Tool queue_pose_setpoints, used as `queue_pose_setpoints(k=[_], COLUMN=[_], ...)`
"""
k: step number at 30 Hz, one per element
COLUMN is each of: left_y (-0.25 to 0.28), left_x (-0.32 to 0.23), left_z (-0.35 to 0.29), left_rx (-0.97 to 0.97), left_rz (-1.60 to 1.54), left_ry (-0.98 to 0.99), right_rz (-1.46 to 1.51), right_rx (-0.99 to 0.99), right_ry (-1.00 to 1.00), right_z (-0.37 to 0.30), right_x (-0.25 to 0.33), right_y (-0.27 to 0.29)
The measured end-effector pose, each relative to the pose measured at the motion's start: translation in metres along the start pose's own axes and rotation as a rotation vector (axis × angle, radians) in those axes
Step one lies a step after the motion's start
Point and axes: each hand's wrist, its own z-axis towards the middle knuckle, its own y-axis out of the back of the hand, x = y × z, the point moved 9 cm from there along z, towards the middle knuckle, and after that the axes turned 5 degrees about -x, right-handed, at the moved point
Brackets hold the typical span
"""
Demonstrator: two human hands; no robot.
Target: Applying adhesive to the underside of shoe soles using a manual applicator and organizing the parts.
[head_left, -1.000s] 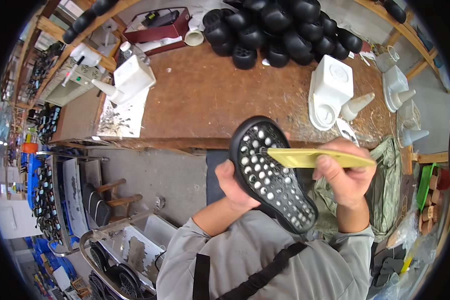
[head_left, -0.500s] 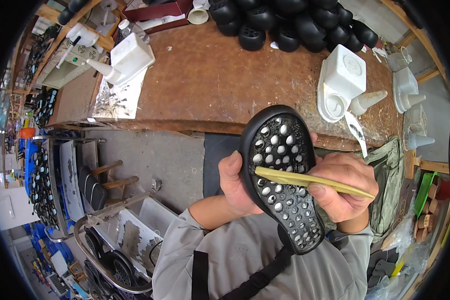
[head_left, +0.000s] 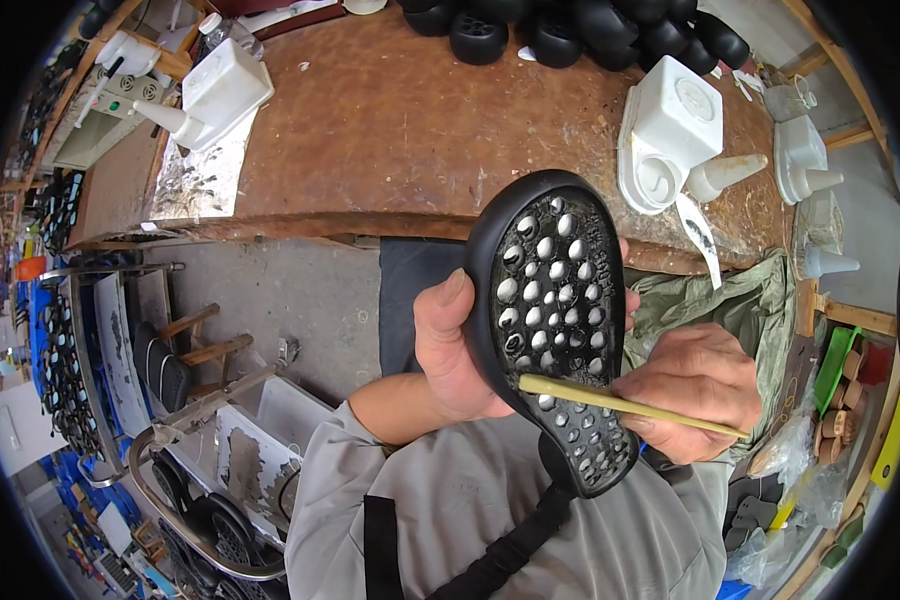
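Observation:
A black shoe sole (head_left: pixel 482 225) is tilted up in front of my chest, its inner face studded with white and clear oval pebbles. My left hand (head_left: pixel 460 350) is closed round its left edge, thumb at the side and fingertips showing past the right edge. Between the fingers of my right hand (head_left: pixel 695 390) is a flat yellowish stick (head_left: pixel 590 396), perhaps bamboo. The stick lies slantwise across the sole's narrower middle, its left end by the edge near my left hand. Whether that tip touches the pebbles I cannot tell.
Beyond the sole stands a brown-topped workbench (head_left: pixel 390 120). White square bottles with nozzles sit on it, one at left (head_left: pixel 225 90), another at right (head_left: pixel 680 105), beside a white spoon (head_left: pixel 700 240). Black soles (head_left: pixel 555 40) pile at the back. A metal-framed cart (head_left: pixel 155 490) stands lower left.
The stick has moved lower along the sole, from its middle toward the narrower part. My left hand still grips the sole. The whole view has shifted slightly, with the bench higher in it.

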Motion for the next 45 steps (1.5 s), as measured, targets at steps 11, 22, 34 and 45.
queue_pose_setpoints(k=[11, 22, 34, 45], left_y=[0.015, 0.107, 0.129, 0.122], left_x=[-0.003, 0.051, 0.066, 0.033], left_z=[0.003, -0.003, 0.015, 0.039], left_rx=[-0.084, -0.08, -0.276, -0.369], left_rz=[0.085, 0.024, 0.209, 0.399], left_ry=[-0.003, 0.203, 0.243, 0.188], right_rz=[-0.209, -0.024, -0.454, 0.043], right_rx=[-0.131, -0.976, -0.683, -0.651], right_ry=[0.269, -0.735, -0.683, -1.046], right_z=[-0.002, -0.133, -0.122, -0.144], right_x=[-0.018, -0.171, -0.207, -0.205], right_y=[0.018, 0.14, 0.126, 0.135])
